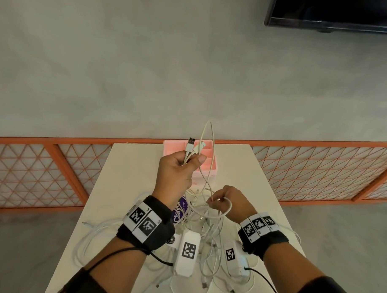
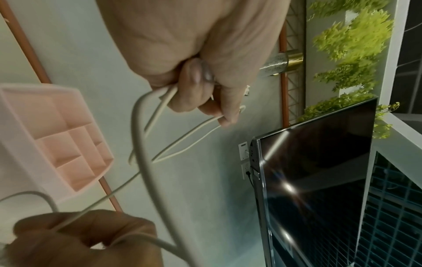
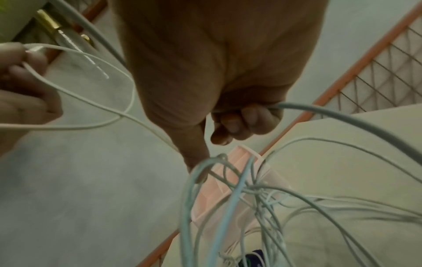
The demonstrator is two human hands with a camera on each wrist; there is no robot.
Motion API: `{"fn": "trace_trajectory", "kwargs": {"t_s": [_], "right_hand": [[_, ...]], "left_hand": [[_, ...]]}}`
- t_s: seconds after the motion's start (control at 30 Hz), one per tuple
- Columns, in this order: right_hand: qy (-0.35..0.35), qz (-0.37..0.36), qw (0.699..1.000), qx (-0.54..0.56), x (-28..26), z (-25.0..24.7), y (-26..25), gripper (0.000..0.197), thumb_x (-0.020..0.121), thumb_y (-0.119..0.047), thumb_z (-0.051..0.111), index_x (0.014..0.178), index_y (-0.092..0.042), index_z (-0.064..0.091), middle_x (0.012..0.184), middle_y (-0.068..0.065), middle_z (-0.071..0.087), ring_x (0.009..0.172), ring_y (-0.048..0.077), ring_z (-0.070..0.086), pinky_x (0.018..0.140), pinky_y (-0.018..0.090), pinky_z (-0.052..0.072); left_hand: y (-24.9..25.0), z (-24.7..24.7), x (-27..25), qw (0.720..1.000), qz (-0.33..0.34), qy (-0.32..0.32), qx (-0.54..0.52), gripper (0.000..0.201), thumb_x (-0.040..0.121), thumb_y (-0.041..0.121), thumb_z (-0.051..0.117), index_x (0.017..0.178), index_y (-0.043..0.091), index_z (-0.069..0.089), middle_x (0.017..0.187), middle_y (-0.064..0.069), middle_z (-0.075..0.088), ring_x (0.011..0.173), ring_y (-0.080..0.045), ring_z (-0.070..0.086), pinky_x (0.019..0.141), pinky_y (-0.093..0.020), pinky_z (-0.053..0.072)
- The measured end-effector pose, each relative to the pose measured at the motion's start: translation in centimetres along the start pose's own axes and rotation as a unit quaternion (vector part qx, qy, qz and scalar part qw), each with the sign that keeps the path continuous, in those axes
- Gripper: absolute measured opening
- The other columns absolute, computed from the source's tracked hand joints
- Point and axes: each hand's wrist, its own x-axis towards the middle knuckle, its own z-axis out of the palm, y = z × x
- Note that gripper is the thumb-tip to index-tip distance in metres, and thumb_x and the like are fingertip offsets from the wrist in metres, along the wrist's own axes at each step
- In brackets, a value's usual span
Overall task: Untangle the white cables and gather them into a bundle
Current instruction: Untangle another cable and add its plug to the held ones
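Cables (image 1: pixel 204 225) lie knotted in a heap at the near edge of the table (image 1: pixel 130 166), some plug ends raised in our left hand (image 1: pixel 176 167), whose fingers curl tight round them. Our right hand (image 1: pixel 228 202) pinches a loop just above the heap. We should feed that strand slowly through the snarl, keeping the left grip firm and high, and ease off wherever a knot tightens. The tray (image 1: pixel 209 166) at the far edge sits behind.

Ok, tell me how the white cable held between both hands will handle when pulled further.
Probably floppy: the white cable arcs loosely above the left hand. Likely to snag, since it runs through the right hand into the tangled pile.
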Motion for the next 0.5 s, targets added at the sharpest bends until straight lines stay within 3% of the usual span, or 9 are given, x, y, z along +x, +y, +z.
{"fn": "trace_trajectory", "kwargs": {"t_s": [0.1, 0.2, 0.33, 0.4, 0.5], "right_hand": [[0.014, -0.043, 0.998, 0.039, 0.0, -0.9, -1.6, 0.011, 0.084, -0.017, 0.075, 0.083, -0.006, 0.076, 0.078, -0.006, 0.066, 0.069, 0.001, 0.06, 0.063, 0.009, 0.038], [0.022, -0.078, 0.989, 0.127, -0.7, -2.8, -4.5, 0.015, 0.088, -0.008, 0.069, 0.074, -0.005, 0.075, 0.057, -0.011, 0.065, 0.05, 0.0, 0.055, 0.056, 0.011, 0.04], [0.059, -0.082, 0.961, 0.258, -0.9, -4.3, -7.2, 0.025, 0.09, 0.004, 0.061, 0.068, -0.007, 0.067, 0.053, -0.003, 0.061, 0.045, 0.007, 0.051, 0.047, 0.017, 0.039], [0.069, -0.082, 0.957, 0.269, -0.9, -4.5, -7.8, 0.024, 0.089, 0.007, 0.061, 0.068, -0.003, 0.065, 0.059, -0.005, 0.065, 0.046, 0.0, 0.052, 0.048, 0.012, 0.039], [0.06, -0.073, 0.953, 0.289, -0.9, -5.0, -8.1, 0.017, 0.09, 0.002, 0.062, 0.074, 0.0, 0.069, 0.067, 0.009, 0.065, 0.047, 0.005, 0.049, 0.048, 0.019, 0.036]], "left_hand": [[-0.9, -0.4, 0.2, 1.0, -0.02, 0.003, -0.005, 0.029, 0.088, 0.02, 0.074, 0.083, -0.007, 0.064, 0.049, 0.013, 0.045, 0.044, -0.01, 0.022, 0.046, -0.022, 0.022], [-2.1, -0.3, -0.4, 0.999, -0.029, -0.012, 0.022, 0.023, 0.083, 0.024, 0.078, 0.089, 0.003, 0.071, 0.073, 0.0, 0.066, 0.041, -0.005, 0.033, 0.041, -0.019, 0.028], [-4.0, 0.2, -1.3, 0.997, -0.065, -0.022, 0.034, 0.008, 0.084, 0.013, 0.077, 0.084, 0.009, 0.071, 0.058, 0.013, 0.061, 0.041, 0.002, 0.043, 0.042, -0.013, 0.034], [-5.0, 0.5, -1.3, 0.995, -0.097, -0.009, 0.01, 0.009, 0.083, 0.012, 0.078, 0.087, 0.008, 0.072, 0.061, 0.009, 0.062, 0.041, -0.005, 0.038, 0.042, -0.017, 0.028], [-5.7, 0.4, -1.3, 0.992, -0.128, -0.02, -0.006, 0.008, 0.083, 0.012, 0.078, 0.088, 0.009, 0.072, 0.063, 0.007, 0.06, 0.046, -0.011, 0.027, 0.045, -0.023, 0.021]]}}
